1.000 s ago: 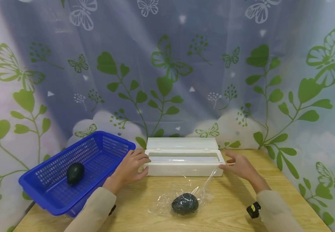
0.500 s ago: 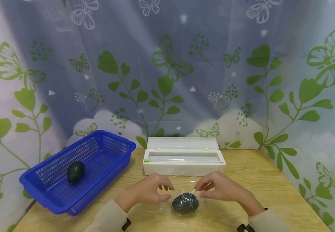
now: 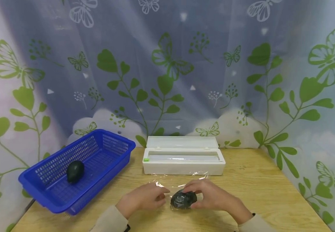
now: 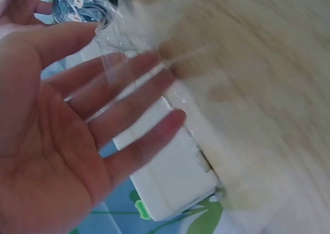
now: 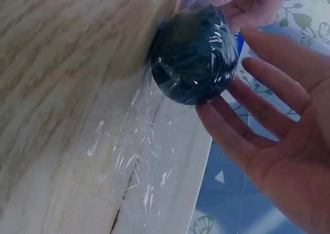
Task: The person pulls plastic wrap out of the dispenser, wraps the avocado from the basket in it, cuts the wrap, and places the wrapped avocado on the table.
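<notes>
An avocado (image 3: pixel 181 199) in clear plastic wrap lies on the table between my hands. My right hand (image 3: pixel 213 196) holds it from the right, fingers over its far side and thumb at its near side. Its dark, glossy skin (image 5: pixel 193 53) shows through creased film in the right wrist view. My left hand (image 3: pixel 147 196) is beside the avocado's left end. In the left wrist view its fingers (image 4: pixel 129 110) are spread and fairly straight, with loose plastic wrap (image 4: pixel 116 35) at the thumb and index fingertips. More film (image 5: pixel 144 156) trails from the avocado toward the box.
A white cling film dispenser box (image 3: pixel 183 168), lid raised, stands behind the hands with a green slider (image 3: pixel 146 159) at its left end. At left, a blue plastic basket (image 3: pixel 77 203) holds another avocado (image 3: pixel 75 171). A patterned curtain (image 3: pixel 167 96) hangs behind the table.
Both hands have come from the dispenser's ends toward me, down to the avocado. The right hand has taken hold of it, and the wrap has shifted around it. The basket stays put.
</notes>
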Demonstrator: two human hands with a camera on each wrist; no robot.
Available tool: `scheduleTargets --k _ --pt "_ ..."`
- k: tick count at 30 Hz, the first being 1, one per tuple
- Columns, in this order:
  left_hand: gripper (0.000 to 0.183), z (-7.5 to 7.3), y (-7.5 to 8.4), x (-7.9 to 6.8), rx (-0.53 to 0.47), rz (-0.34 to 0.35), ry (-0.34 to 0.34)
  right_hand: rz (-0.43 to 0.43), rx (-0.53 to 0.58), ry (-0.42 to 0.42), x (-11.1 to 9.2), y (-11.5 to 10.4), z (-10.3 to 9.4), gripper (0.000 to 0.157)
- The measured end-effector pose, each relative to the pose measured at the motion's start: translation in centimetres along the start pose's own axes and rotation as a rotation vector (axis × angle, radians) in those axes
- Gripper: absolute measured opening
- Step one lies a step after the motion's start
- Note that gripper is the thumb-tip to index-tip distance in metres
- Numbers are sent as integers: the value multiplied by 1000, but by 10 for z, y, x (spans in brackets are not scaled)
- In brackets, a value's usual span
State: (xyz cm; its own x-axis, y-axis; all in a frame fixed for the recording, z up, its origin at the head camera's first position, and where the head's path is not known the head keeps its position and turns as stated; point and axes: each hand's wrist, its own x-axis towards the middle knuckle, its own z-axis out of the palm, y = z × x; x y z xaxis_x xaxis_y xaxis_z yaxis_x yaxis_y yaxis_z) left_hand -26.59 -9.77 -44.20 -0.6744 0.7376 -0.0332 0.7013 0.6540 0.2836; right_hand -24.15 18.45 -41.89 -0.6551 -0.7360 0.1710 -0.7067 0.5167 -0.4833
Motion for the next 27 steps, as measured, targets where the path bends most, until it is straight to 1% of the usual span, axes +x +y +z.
scheduleTargets --k 2,4,7,10,14,16,18,20,23,27 --pt "33 -1 2 -1 43 -11 19 -6 -61 16 2 0 3 46" --pt "32 -3 4 -1 64 -25 36 -3 -102 32 3 0 7 48" --pt "31 -6 8 0 42 -39 62 2 -151 62 4 1 11 50" --pt "32 -9 10 6 -15 -23 94 35 -150 65 5 1 15 54" --pt "36 -11 13 18 -124 35 92 71 -91 48 7 2 16 55" --pt "40 -11 16 22 -159 47 81 80 -57 39 8 2 16 53" --pt "44 -10 19 26 -159 52 83 89 -17 30 8 3 15 51" --pt "45 -9 22 28 -135 46 97 94 18 16 8 4 13 48" --pt "41 -8 25 29 -129 36 110 103 98 -25 7 7 11 47" --pt "28 -8 28 31 -191 40 98 129 203 -92 6 11 8 45"
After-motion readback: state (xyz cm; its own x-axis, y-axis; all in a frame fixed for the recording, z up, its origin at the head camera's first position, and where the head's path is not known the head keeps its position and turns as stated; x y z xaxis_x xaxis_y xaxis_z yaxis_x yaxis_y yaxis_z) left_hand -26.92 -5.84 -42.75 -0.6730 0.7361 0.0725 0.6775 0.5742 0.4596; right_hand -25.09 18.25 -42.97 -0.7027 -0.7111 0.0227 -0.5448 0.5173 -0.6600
